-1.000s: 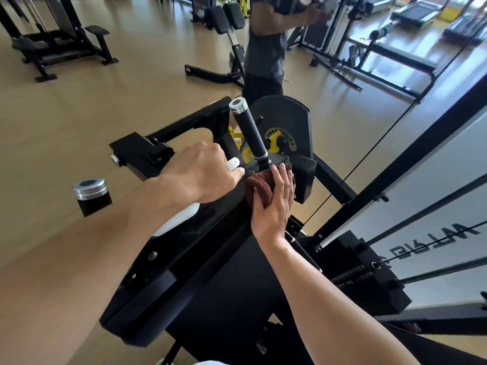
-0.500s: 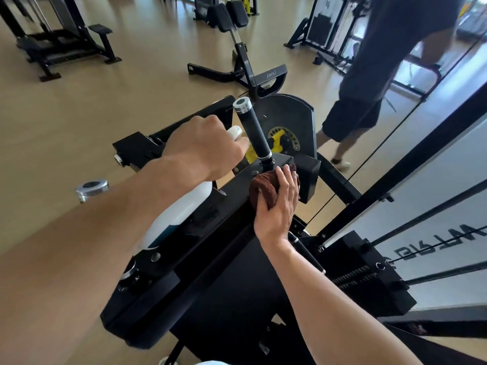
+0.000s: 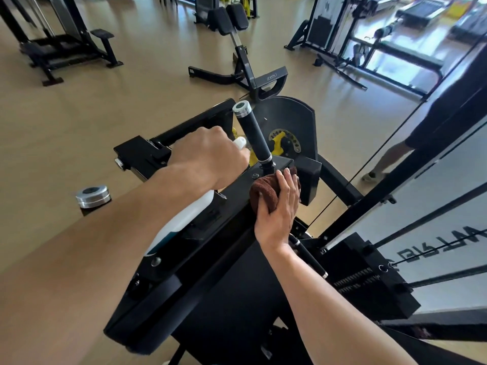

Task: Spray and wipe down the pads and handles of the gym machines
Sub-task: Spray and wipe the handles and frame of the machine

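Since the half-second-earlier view, little about the hands has shifted: the left hand [image 3: 208, 156] keeps the spray bottle [image 3: 184, 222] beside the upright handle [image 3: 254, 133], and the passer-by who crossed behind the machine has moved off toward its far right, where only a leg [image 3: 387, 159] shows.

Taking the handle as the landmark: it is a black grip with a silver end cap, rising from the machine's black arm [image 3: 200, 233] and leaning slightly away from the person, so its long axis runs from the base near the hands up and away. The left hand sits just left of the grip's lower half, fingers curled round the head of the white bottle, whose nozzle end [image 3: 240, 142] lies just beside the grip; whether the trigger is squeezed cannot be told. The bottle's body trails back toward the person under the wrist.

The right hand [image 3: 279, 206] lies just below and right of the handle's base, its fingers [image 3: 288, 185] straight and close together, pressing a bunched brown cloth [image 3: 263, 191] against the arm. The cloth touches the arm near the base collar, not the grip itself.

The step in hand looks like spraying the grip. The wipe that follows would fall to the right hand, which is nearer the base; the grip lies up and away from its fingertips, so the cloth would need to wrap round and travel along that axis toward the cap.
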Demonstrator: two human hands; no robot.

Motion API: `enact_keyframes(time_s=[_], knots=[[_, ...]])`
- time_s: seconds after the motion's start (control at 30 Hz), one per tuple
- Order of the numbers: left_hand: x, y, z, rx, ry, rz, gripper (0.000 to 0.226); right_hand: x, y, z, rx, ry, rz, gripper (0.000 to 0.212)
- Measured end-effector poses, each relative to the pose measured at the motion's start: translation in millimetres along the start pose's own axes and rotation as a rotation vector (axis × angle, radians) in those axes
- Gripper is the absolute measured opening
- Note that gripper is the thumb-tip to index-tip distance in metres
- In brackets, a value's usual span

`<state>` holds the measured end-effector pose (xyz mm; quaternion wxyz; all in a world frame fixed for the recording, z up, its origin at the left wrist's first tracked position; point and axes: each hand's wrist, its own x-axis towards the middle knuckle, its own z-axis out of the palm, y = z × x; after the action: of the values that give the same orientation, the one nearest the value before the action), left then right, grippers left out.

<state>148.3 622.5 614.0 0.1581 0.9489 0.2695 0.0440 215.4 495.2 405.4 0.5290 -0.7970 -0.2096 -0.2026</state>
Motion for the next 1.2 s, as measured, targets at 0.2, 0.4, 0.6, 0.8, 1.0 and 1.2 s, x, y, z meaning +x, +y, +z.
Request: enact_keyframes(time_s=[0.2,0.4,0.6,0.8,1.0,1.2], knots=[[-5,-2,12,0.079,-0.046,-0.051,0.031,0,0,-1,0.009,-0.009,0.006,0.059],[-4,-11,13,0.005,-0.095,-0.033,0.033,0,1,-1,0.009,0.005,-0.001,0.057],[-8,0,8,-0.04,-0.085,0.02,0.036,-1,0,0,0.021,0.018,0.002,0.055],[-4,11,9,-0.02,-0.107,0.035,0.031,-2,0,0,0.039,0.016,0.021,0.055],[-6,8,12,-0.021,-0.117,0.049,0.039,-3,-1,-1,0.051,0.017,0.039,0.057],[-9,9,12,0.024,-0.172,0.042,0.031,-3,1,0,0.038,0.03,0.029,0.054]])
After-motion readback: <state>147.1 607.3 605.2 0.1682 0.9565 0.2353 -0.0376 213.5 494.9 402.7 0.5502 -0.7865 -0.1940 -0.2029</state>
